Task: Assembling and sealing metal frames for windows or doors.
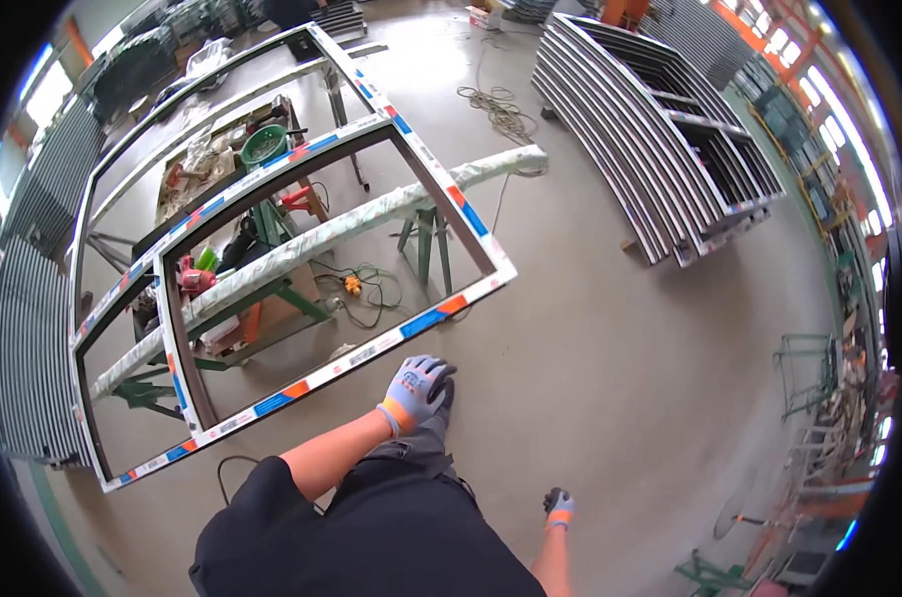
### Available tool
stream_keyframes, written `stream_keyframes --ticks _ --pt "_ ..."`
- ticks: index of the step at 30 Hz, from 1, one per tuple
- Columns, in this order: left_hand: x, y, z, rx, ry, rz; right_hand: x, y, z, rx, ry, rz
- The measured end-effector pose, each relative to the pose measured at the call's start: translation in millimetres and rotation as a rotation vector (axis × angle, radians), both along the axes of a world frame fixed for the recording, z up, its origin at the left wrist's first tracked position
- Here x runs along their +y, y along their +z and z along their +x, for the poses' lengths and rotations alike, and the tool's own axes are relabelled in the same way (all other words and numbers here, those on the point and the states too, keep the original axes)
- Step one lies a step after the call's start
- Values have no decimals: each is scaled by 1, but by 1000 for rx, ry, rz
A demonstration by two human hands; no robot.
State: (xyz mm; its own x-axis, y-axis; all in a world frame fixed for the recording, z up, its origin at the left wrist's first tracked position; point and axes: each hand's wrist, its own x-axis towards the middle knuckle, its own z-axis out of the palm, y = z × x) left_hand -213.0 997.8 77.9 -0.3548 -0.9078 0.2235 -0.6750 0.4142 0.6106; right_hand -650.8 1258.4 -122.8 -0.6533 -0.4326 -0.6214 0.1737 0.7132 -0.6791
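Head view, largest thing first: a tape-covered window frame (297, 389), its strips red, white and blue, spreads from eight o'clock round to eleven, lying over a wrapped beam (371, 212) whose end juts past it toward one o'clock. At two o'clock a tall stack of dark frames (630, 139) sits on the floor; at nine o'clock, near the rim, stands a ribbed grey stack (33, 348). A green trestle (426, 249) props the beam. Coiled cable (501, 114) lies just past twelve, and a green basket (264, 146) shows through the frame at ten.

The gloved left hand (416, 393), between six and seven o'clock, hangs just beside the frame's near bar, apart from it, fingers close together and loosely curled. At five o'clock the gloved right hand (559, 507) hangs well away from the frame; its fingers look bent, but I cannot tell how far apart.
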Motion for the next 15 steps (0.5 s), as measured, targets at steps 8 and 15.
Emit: stream_keyframes --ticks 8,15 --pt "-204 -3 -78 -56 302 -34 -8 -18 -30 -121 66 -18" --pt "-275 -25 -109 -153 515 -22 -127 -38 -144 -206 -157 15"
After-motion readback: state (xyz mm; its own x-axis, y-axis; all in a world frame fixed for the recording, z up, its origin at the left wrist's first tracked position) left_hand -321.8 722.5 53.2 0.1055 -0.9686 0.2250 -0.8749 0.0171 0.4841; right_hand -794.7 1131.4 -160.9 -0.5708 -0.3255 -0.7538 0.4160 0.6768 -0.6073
